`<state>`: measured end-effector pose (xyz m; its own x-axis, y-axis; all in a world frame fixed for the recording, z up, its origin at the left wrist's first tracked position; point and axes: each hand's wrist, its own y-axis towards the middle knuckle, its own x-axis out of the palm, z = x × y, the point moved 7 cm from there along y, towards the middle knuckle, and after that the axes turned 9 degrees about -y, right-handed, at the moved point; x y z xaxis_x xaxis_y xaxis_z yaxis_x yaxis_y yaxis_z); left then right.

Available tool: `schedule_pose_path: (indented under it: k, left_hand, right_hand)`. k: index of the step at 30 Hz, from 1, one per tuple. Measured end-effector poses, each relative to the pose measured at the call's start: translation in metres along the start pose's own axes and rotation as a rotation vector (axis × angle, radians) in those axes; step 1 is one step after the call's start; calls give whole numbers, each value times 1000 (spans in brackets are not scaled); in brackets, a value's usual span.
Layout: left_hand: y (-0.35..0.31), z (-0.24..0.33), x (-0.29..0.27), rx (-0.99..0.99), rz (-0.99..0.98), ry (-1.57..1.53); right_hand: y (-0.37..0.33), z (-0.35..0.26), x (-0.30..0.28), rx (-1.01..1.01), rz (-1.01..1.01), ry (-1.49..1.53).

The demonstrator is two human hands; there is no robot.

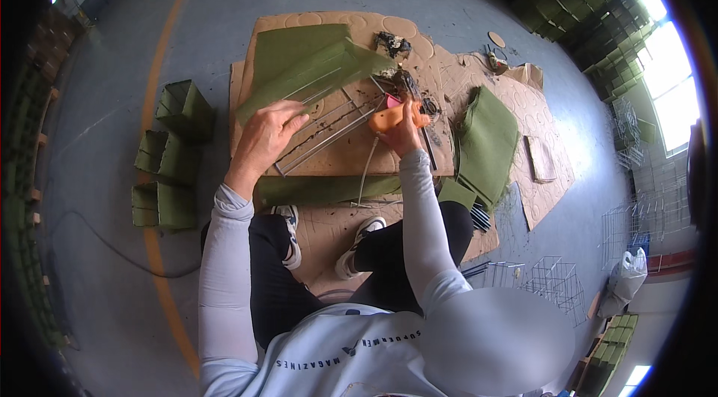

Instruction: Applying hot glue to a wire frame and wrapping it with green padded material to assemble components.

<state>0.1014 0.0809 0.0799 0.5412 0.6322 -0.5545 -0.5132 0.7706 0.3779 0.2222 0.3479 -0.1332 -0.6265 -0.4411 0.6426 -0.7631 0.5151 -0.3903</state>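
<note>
My left hand (273, 135) is at the lower edge of a raised green fabric sheet (321, 71), fingers curved and thumb apart, with nothing visible between them. The sheet looks blurred and partly see-through. Beneath it, a thin metal rod frame (318, 135) lies slanted on the cardboard-topped work surface (262, 23). In my right hand (406, 131) is an orange glue gun (385, 120) with a pale cord (366, 172) hanging down. Its front end is beside the frame's right side. Another green fabric piece (273, 45) lies flat at the far left of the surface.
Three green fabric boxes (176, 157) stand on the floor at left. Folded green fabric (486, 142) lies on cardboard at right. Dark, glue-smeared objects (393, 44) sit at the far edge. Wire frames (557, 285) stand at lower right; stacked green boxes (553, 0) line the far right.
</note>
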Motion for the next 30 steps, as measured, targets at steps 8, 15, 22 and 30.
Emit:
schedule_pose_path:
  k: [8, 15, 22, 30]
  left_hand:
    - [-1, 11, 0, 68, 17, -3]
    - [-32, 13, -14, 113, 16, 59]
    - [-55, 21, -37, 112, -9, 137]
    - [-66, 23, -33, 216, 58, 258]
  right_hand:
    - [-56, -52, 57, -1001, 229, -1253]
    - [-78, 15, 80, -806, 81, -1549]
    - [-95, -15, 71, -591, 191, -884]
    - [-119, -19, 114, -486, 58, -1417]
